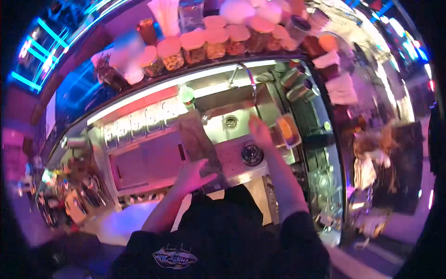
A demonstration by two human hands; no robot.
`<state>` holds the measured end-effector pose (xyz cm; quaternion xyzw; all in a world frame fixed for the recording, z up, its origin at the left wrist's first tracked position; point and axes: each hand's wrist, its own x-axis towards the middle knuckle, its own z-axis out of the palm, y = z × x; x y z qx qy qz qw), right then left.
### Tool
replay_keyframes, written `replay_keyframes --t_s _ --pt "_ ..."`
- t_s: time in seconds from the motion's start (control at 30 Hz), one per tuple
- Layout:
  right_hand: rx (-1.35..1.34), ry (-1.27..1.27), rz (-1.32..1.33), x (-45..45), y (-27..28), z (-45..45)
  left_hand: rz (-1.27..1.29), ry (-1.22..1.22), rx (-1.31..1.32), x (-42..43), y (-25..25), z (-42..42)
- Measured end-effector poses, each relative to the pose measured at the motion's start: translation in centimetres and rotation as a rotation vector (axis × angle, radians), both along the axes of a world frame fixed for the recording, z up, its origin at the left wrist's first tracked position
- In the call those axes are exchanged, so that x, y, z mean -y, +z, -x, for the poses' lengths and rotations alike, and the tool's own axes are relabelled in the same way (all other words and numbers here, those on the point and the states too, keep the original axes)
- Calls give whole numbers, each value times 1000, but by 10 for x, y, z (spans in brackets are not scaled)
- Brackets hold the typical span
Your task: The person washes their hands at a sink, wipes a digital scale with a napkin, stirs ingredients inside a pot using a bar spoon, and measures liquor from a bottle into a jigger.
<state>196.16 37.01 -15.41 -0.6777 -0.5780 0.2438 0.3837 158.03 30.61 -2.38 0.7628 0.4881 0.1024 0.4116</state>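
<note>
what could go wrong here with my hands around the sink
The right hand is close to the tub with orange contents, so a sideways swing might knock it.

Its fingertips are blurred; if they hold something small, it could drop into the basin and roll toward the drain.

The left hand is spread at the near end of the long dark board; leaning on it might make it shift.
</note>
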Motion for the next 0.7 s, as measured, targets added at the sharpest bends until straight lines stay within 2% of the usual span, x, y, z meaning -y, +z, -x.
replay_keyframes --t_s 0.03,0.07,0.1,0.13,0.2,0.37,0.4,0.47,0.53,0.6,0.63,0.7 --pt "70 74 -140 -50 -3 -6 34 75 -13 5 -10 -5" --pt "36 26 20 -98 -35 -18 46 121 -28 4 -17 -15" --pt "-3 39 -137 -130 -19 -8 86 134 -31 0 -23 -28" --pt "-19 81 -120 -153 -16 -1 134 147 -32 2 -28 -43" --pt "-312 148 74 -188 -9 15 218 168 -23 3 -37 -71" --pt "-102 540 266 -158 -5 42 45 204 78 3 -40 -118" --pt "-106 550 267 -152 -12 37 46 215 73 -5 -33 -128" --pt "-1052 297 354 -140 -32 26 145 181 94 -35 -21 -143" --pt "-1975 -75 380 -127 -58 11 248 124 115 -57 -14 -164" --pt "-1970 -80 389 -118 -75 -4 76 284 343 -62 -79 -201" --pt "-1961 -78 416 -110 -83 -9 87 267 343 -76 -88 -227" --pt "-1940 -66 471 -96 -96 -13 102 323 658 -115 -104 -268"
